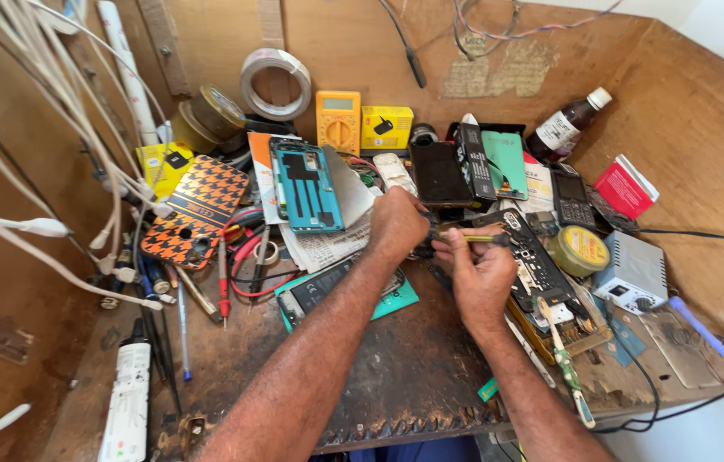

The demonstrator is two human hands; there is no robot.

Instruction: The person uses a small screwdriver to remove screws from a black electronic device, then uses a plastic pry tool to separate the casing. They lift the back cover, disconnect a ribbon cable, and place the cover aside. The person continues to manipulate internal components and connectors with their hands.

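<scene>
Where the two hands meet, just in front of the middle of the cluttered worktop [396,376], a slim yellow-handled tool [475,239] lies crosswise in the right hand [483,275], whose fingers are curled closed around its shaft. The left hand [396,224] is bunched into a narrow pinch at the tool's tip; whatever small part it grips is hidden under the knuckles, so I cannot tell what it is. Just right of the right hand lies an opened black phone frame [537,265], with a round yellow tin [579,250] and a small grey box [633,274] beyond it. Left of the left hand a teal phone back [306,186] leans on papers, and an orange patterned phone case [197,210] sits farther left, next to red probe leads [233,265]. A yellow multimeter [338,121] and a roll of tape [274,82] stand against the back wall. The risk, as I judge it, lies in the crowding: a slip of the tool tip could flick a tiny part into the surrounding clutter, where it would be hard to find, or scratch the open frame beside it. The loose white cables [45,227] hanging at the left could also snag a forearm.
</scene>
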